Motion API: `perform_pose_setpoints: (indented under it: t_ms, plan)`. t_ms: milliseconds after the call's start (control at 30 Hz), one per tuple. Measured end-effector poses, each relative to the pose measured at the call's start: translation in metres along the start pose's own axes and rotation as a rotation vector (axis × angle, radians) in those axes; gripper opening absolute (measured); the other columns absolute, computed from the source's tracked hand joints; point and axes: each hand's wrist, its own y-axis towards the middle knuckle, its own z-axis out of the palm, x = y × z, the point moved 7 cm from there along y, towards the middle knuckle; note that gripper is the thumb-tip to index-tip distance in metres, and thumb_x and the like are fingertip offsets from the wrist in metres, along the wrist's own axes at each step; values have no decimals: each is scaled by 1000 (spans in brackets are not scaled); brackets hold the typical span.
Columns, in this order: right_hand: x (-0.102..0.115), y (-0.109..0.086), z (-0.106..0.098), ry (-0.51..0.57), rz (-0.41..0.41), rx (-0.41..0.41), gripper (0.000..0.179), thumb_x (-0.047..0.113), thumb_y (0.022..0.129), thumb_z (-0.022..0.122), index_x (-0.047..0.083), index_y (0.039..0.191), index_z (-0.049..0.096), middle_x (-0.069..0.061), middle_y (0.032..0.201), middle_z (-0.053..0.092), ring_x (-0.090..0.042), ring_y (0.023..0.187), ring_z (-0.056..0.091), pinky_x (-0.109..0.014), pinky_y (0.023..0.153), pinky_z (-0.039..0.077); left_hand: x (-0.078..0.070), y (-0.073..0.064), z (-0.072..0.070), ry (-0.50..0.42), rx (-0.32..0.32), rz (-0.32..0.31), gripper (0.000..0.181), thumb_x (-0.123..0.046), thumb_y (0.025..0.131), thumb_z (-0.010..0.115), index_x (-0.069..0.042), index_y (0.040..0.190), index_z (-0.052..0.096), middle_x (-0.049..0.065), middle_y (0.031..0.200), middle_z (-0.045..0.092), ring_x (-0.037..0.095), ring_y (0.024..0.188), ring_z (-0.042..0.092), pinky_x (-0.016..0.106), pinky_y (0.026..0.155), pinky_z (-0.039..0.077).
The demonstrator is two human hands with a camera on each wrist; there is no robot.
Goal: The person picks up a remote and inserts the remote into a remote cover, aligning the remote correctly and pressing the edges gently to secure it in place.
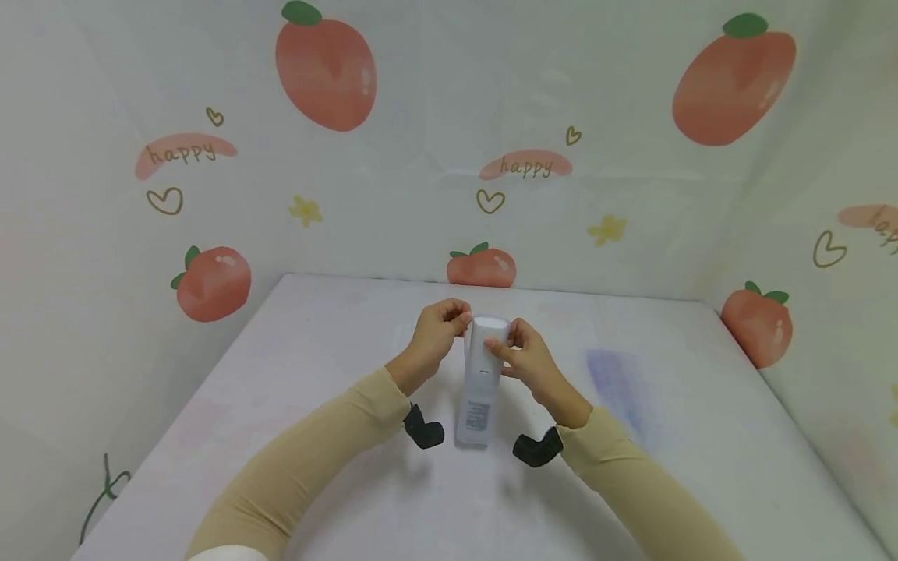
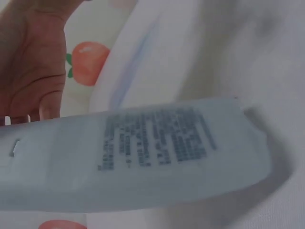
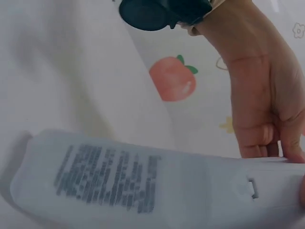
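Observation:
A white remote control (image 1: 479, 389) stands tilted over the table between the hands, its back facing the head camera. That back bears a block of dark print and a small latch mark, and the lower part looks frosted. At the top right side, my right hand (image 1: 529, 354) grips it, thumb on the back and the other fingers partly hidden behind. My left hand (image 1: 436, 331) has thumb and forefinger together in a pinch at the top left edge. In the right wrist view the left hand (image 3: 267, 95) reaches down to the long edge of the remote control (image 3: 109, 210).
A pale cloth covers the table (image 1: 351, 335), with a blue-purple patch (image 1: 617, 382) to the right. Behind stands a white backdrop (image 1: 421, 195) printed with red fruit, hearts and flowers. Black wrist mounts (image 1: 424, 428) hang below both cuffs. A green cord (image 1: 107, 487) shows at lower left.

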Motion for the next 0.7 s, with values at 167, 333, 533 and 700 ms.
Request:
perform_pose_setpoints:
  t_ms: [167, 333, 533, 700]
  plan:
    - [-8, 1, 1, 46, 75, -2, 22, 14, 96, 59, -1, 99, 43, -4, 91, 56, -13, 82, 61, -55, 87, 53, -1, -1, 3, 20, 57, 52, 7, -2, 94, 59, 5, 94, 60, 0, 79, 53, 11, 73, 49, 26, 72, 45]
    - [-1, -1, -4, 44, 64, -78, 21, 12, 95, 60, -2, 99, 45, 1, 81, 50, -10, 78, 56, -51, 83, 55, -6, -5, 7, 75, 130, 118, 7, -4, 94, 59, 3, 95, 60, 5, 85, 56, 14, 77, 51, 23, 71, 45]
    - [6, 0, -7, 38, 65, -119, 22, 13, 96, 60, -3, 104, 47, 1, 82, 51, -9, 79, 55, -45, 81, 56, -18, -16, 12, 250, 177, 245, 7, -7, 92, 64, 0, 91, 63, 7, 87, 60, 14, 79, 54, 23, 73, 49]
    - [7, 3, -12, 24, 80, -124, 24, 14, 95, 61, -4, 108, 50, 0, 84, 54, -11, 82, 56, -44, 83, 56, -22, -22, 14, 320, 203, 275, 6, -8, 91, 65, -2, 91, 64, 8, 90, 61, 14, 80, 55, 23, 74, 51]
